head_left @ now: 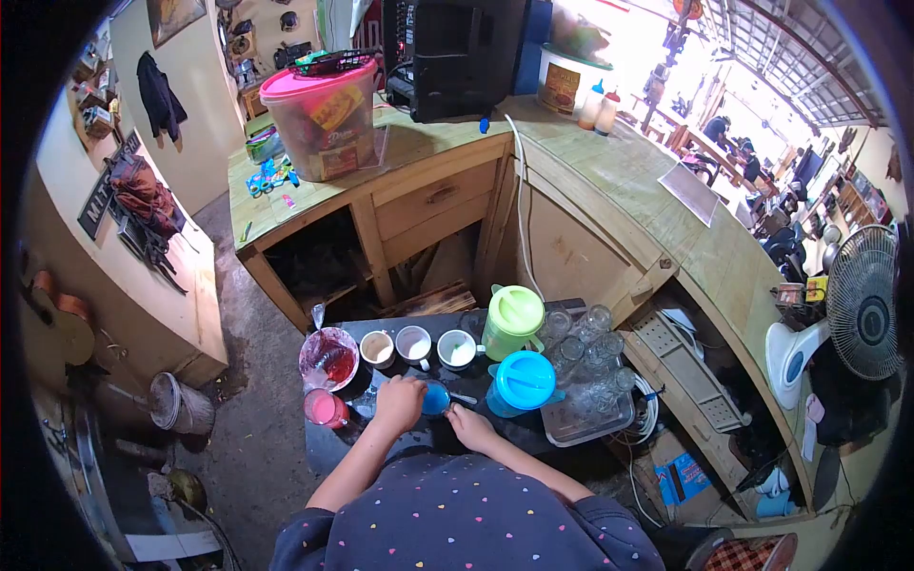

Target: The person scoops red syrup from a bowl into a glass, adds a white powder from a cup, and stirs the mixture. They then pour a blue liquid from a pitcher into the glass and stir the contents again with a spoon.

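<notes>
My left hand [401, 402] is closed beside a cup of blue liquid [436, 399]; what its fingers hold, if anything, is hidden. Close to the cup's other side, my right hand [471, 426] has its fingers curled, and I cannot make out what they grip. A spoon-like piece [464, 398] lies just above the right fingers. Behind the hands stand a mug with tan contents [377, 349], a white mug [413, 347] and another white mug [457, 350]. To the left are a bowl with red contents [329, 359] and a glass of pink liquid [327, 409].
A lidded green pitcher [513, 322] and a lidded blue pitcher [522, 383] stand right of the mugs. Several clear glasses [592, 354] crowd a tray [590, 428]. A wooden counter [438, 157] curves behind, with a fan [862, 300] at right. A bucket [182, 404] sits on the floor.
</notes>
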`<act>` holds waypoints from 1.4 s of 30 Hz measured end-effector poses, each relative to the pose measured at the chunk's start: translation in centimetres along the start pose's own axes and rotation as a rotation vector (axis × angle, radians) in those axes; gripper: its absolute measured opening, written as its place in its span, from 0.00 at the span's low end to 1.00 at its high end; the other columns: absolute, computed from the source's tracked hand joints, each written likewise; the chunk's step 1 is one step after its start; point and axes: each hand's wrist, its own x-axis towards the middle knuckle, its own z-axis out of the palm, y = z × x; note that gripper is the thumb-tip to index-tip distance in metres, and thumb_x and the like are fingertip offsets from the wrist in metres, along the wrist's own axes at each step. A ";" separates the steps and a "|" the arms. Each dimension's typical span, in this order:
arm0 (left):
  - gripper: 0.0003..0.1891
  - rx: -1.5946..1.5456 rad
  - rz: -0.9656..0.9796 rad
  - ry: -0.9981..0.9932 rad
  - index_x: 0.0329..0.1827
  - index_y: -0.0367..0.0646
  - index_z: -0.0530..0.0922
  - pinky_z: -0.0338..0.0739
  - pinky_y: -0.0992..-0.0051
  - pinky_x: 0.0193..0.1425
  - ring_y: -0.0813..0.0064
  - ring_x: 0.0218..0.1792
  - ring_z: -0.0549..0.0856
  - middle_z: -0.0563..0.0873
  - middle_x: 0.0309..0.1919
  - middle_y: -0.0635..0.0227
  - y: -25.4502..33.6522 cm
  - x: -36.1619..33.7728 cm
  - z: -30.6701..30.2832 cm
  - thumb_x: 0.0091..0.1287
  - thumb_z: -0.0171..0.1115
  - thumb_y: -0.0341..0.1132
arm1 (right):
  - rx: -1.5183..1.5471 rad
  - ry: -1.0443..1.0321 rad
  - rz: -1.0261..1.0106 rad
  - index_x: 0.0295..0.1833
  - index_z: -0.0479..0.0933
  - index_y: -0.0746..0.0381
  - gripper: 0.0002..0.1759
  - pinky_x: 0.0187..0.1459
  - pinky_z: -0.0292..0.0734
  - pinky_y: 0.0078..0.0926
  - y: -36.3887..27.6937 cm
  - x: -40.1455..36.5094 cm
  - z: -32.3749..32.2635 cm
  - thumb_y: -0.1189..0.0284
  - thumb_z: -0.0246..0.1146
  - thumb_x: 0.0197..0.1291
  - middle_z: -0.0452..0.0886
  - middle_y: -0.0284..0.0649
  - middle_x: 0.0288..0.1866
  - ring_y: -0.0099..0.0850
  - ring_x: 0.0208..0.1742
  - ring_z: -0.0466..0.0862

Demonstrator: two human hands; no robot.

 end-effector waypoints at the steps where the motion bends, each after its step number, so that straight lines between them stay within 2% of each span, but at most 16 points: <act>1: 0.11 -0.030 -0.010 -0.077 0.39 0.44 0.84 0.77 0.57 0.44 0.55 0.40 0.83 0.86 0.37 0.59 -0.1 0.0 0.0 0.64 0.56 0.38 | 0.012 0.001 -0.007 0.48 0.69 0.59 0.15 0.40 0.72 0.53 0.0 0.0 0.0 0.59 0.46 0.70 0.80 0.55 0.40 0.57 0.43 0.79; 3: 0.11 -0.090 -0.030 -0.230 0.38 0.43 0.84 0.76 0.57 0.45 0.55 0.40 0.83 0.86 0.37 0.59 -0.5 0.0 0.0 0.64 0.55 0.37 | 0.010 0.015 -0.005 0.49 0.69 0.59 0.16 0.41 0.72 0.53 0.0 0.0 0.2 0.59 0.46 0.70 0.80 0.55 0.40 0.56 0.44 0.79; 6: 0.11 -0.266 0.081 0.020 0.37 0.43 0.84 0.76 0.57 0.45 0.54 0.40 0.83 0.86 0.37 0.58 -0.6 0.3 -0.1 0.65 0.55 0.38 | -0.001 0.014 0.007 0.49 0.69 0.59 0.16 0.42 0.72 0.52 0.1 0.1 0.2 0.59 0.46 0.71 0.80 0.55 0.41 0.56 0.45 0.79; 9: 0.11 -0.070 0.062 -0.017 0.38 0.42 0.83 0.76 0.56 0.46 0.53 0.41 0.83 0.86 0.37 0.57 -0.2 0.0 -0.5 0.65 0.55 0.37 | 0.009 -0.002 0.014 0.49 0.69 0.60 0.16 0.42 0.72 0.52 -0.3 0.0 -0.2 0.59 0.46 0.70 0.80 0.55 0.42 0.56 0.45 0.79; 12: 0.11 -0.147 0.022 -0.211 0.38 0.43 0.84 0.76 0.59 0.46 0.54 0.41 0.83 0.86 0.37 0.59 -0.7 0.0 0.7 0.64 0.54 0.36 | 0.004 -0.004 0.021 0.49 0.70 0.60 0.16 0.42 0.72 0.52 -0.5 -0.1 -0.3 0.59 0.46 0.70 0.80 0.55 0.43 0.56 0.45 0.79; 15: 0.10 -0.261 0.071 0.000 0.38 0.45 0.84 0.76 0.64 0.47 0.58 0.43 0.82 0.86 0.38 0.62 -0.6 0.3 0.6 0.64 0.55 0.37 | -0.002 -0.009 0.011 0.49 0.69 0.60 0.16 0.42 0.72 0.52 -0.3 -0.1 -0.4 0.60 0.45 0.70 0.80 0.54 0.43 0.55 0.46 0.79; 18: 0.10 -0.023 0.052 0.046 0.37 0.48 0.85 0.74 0.65 0.47 0.62 0.44 0.81 0.86 0.37 0.66 -0.1 0.1 0.1 0.64 0.55 0.37 | 0.003 -0.012 0.011 0.49 0.69 0.59 0.15 0.43 0.73 0.51 -0.3 -0.1 -0.3 0.60 0.45 0.70 0.80 0.53 0.43 0.54 0.46 0.79; 21: 0.10 0.078 0.115 -0.078 0.37 0.48 0.85 0.72 0.61 0.46 0.63 0.44 0.80 0.86 0.36 0.67 -0.7 -0.3 0.9 0.63 0.56 0.39 | 0.016 -0.004 0.002 0.48 0.69 0.59 0.14 0.43 0.73 0.51 -0.2 -0.1 -0.2 0.61 0.45 0.70 0.81 0.52 0.43 0.53 0.46 0.80; 24: 0.10 -0.078 0.145 0.010 0.36 0.48 0.85 0.70 0.58 0.45 0.62 0.43 0.80 0.86 0.35 0.68 -0.1 -0.1 0.2 0.63 0.57 0.39 | -0.013 -0.011 0.005 0.48 0.70 0.59 0.14 0.43 0.74 0.51 0.1 0.1 0.0 0.61 0.45 0.70 0.81 0.52 0.43 0.53 0.46 0.80; 27: 0.11 0.036 0.112 0.068 0.37 0.49 0.85 0.69 0.60 0.48 0.62 0.45 0.80 0.87 0.36 0.68 0.5 0.0 -0.4 0.64 0.56 0.40 | -0.016 -0.018 0.010 0.49 0.69 0.59 0.14 0.43 0.73 0.50 0.0 0.1 0.0 0.60 0.45 0.70 0.80 0.52 0.43 0.53 0.46 0.80; 30: 0.11 0.122 0.064 -0.097 0.37 0.49 0.86 0.68 0.61 0.49 0.63 0.44 0.80 0.87 0.36 0.68 -0.3 -0.2 1.2 0.64 0.56 0.41 | -0.002 -0.024 0.017 0.49 0.69 0.59 0.15 0.43 0.73 0.51 -0.1 0.1 -0.1 0.60 0.45 0.70 0.80 0.53 0.43 0.54 0.46 0.80; 33: 0.11 -0.101 0.078 -0.036 0.37 0.49 0.85 0.69 0.61 0.48 0.63 0.43 0.81 0.87 0.35 0.68 -0.2 0.2 0.6 0.64 0.56 0.41 | -0.013 -0.021 0.035 0.48 0.69 0.59 0.16 0.43 0.72 0.52 -0.2 0.1 0.0 0.59 0.45 0.70 0.80 0.53 0.42 0.55 0.46 0.79; 36: 0.11 -0.009 0.076 0.109 0.38 0.49 0.85 0.71 0.62 0.47 0.62 0.43 0.81 0.87 0.35 0.66 0.2 0.2 -0.5 0.64 0.56 0.41 | 0.001 -0.032 0.043 0.49 0.69 0.59 0.16 0.43 0.72 0.53 -0.5 0.1 -0.4 0.58 0.45 0.70 0.80 0.54 0.42 0.55 0.46 0.79; 39: 0.11 0.054 -0.069 -0.148 0.40 0.49 0.85 0.72 0.62 0.47 0.60 0.43 0.82 0.86 0.37 0.65 -0.4 0.0 0.9 0.64 0.57 0.41 | 0.014 -0.048 0.048 0.50 0.69 0.59 0.16 0.43 0.72 0.52 -0.8 -0.2 -0.8 0.58 0.46 0.70 0.80 0.54 0.42 0.55 0.46 0.79; 42: 0.11 -0.172 0.052 -0.127 0.40 0.49 0.85 0.74 0.59 0.46 0.60 0.42 0.83 0.86 0.38 0.64 -1.1 0.5 0.6 0.64 0.56 0.41 | 0.011 -0.032 0.025 0.50 0.69 0.60 0.17 0.44 0.72 0.54 -0.6 -0.1 -0.5 0.58 0.45 0.70 0.80 0.55 0.42 0.57 0.46 0.79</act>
